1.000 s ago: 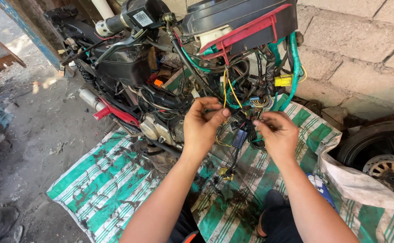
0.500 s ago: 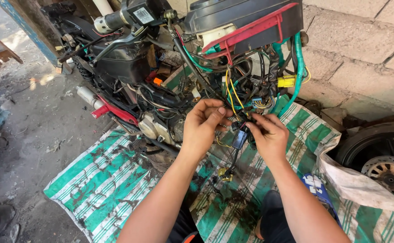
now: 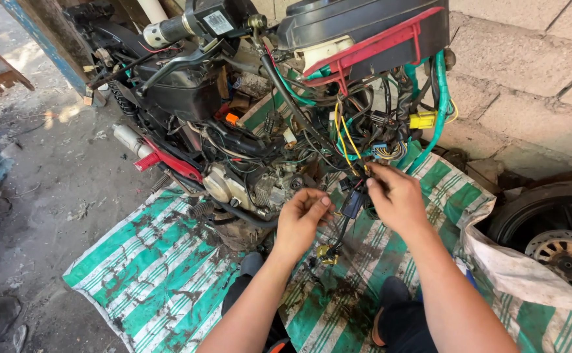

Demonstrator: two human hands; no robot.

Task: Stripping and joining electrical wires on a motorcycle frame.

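Hands' point(image 3: 302, 219) point(image 3: 397, 199) grips on tangled wiring point(image 3: 354, 153) unclear, fingertips hidden among wires.

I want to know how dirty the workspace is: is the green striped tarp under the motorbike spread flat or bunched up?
Mostly spread flat: the green striped tarp lies open on the ground under the motorbike, smeared with dark grime, rumpled only at the right edge.

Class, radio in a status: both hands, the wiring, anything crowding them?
Left hand loosely curled beside dark connector. Right hand pinching wire bundle. Engine crowds the left.
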